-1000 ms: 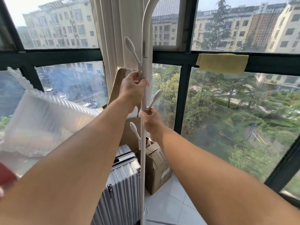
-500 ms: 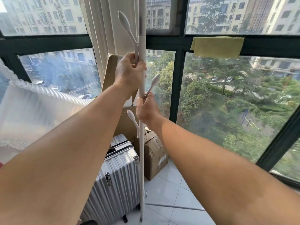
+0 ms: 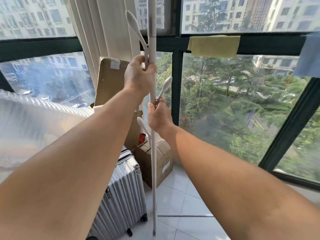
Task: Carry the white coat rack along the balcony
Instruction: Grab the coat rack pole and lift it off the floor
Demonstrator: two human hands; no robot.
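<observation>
Two bare hands grip the white coat rack [image 3: 153,153], pole upright at centre frame. Far left: clear ribbed plastic wrap [image 3: 34,118] against the window. Silver suitcase [image 3: 121,191] stands on the tiled floor [image 3: 181,196], touching a cardboard box [image 3: 155,161] on its right. Left hand [image 3: 137,76] closed around the pole just under an upper peg. Right hand [image 3: 158,116] closed around the pole lower down, at a peg's base. Yellow cloth [image 3: 213,45] hangs on the window frame [image 3: 176,87], right of the pole.
</observation>
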